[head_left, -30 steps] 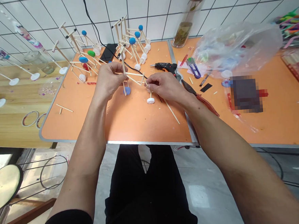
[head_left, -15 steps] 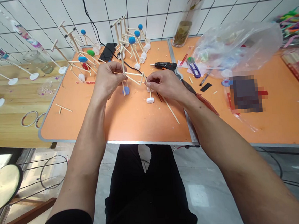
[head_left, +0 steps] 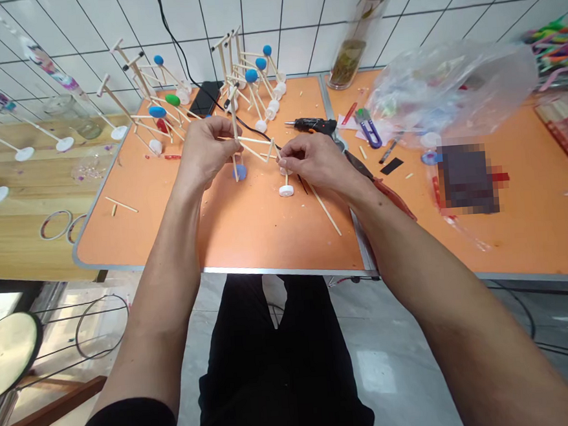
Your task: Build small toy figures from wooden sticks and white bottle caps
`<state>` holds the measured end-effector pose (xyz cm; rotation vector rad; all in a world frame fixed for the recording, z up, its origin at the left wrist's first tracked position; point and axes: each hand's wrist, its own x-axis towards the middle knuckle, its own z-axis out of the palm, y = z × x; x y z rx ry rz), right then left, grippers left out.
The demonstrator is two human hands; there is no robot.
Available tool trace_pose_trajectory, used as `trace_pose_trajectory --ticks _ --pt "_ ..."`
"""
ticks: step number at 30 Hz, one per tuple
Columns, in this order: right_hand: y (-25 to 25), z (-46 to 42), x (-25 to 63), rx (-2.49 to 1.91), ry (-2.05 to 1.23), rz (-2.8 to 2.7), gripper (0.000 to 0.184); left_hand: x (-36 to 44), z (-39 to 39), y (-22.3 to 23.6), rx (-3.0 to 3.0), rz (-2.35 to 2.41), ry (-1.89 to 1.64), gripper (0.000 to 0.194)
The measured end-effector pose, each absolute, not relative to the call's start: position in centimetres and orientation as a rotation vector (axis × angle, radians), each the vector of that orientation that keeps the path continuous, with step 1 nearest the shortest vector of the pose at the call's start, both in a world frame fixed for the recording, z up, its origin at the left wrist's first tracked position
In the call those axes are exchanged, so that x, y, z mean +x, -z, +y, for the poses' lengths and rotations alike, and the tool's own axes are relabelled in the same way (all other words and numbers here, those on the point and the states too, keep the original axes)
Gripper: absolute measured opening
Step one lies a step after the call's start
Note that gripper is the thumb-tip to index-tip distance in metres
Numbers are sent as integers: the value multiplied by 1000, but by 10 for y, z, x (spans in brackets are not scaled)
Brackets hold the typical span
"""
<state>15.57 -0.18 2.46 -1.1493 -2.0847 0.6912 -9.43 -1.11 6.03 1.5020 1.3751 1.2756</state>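
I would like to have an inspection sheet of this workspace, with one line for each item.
Surface: orange table, small scraps scattered.
Job's things: stick frame; similar stick models stand behind.
Clutter: black glue gun, pliers, clear plastic bag.
Hands: left hand pinches the frame's upright; right hand pinches a thin stick above a white disc.
Cables: black cable hangs down the white tiled wall.
Surroundings: wooden table at left, wall behind.

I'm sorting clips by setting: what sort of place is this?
Probably a small craft workspace: several stick models with coloured balls stand on an orange table, where red-handled pliers and purple-handled snips also lie. Whether it is a home or a workshop, I can't tell.
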Motion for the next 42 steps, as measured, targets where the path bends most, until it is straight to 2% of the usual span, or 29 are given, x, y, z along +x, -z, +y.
trace_pose_trajectory --ticks 18,30,42 --pt "-26 -3 155 -1152 -702 -2104 18 -92 -14 -64 1470 1387 -1273 21" --pt "-26 -3 155 -1131 -719 -2084 10 -89 -14 -63 1497 1368 -1262 23" --pt "-28 -4 155 -1163 -707 -2095 15 -90 -15 -64 1496 1374 -1263 22"
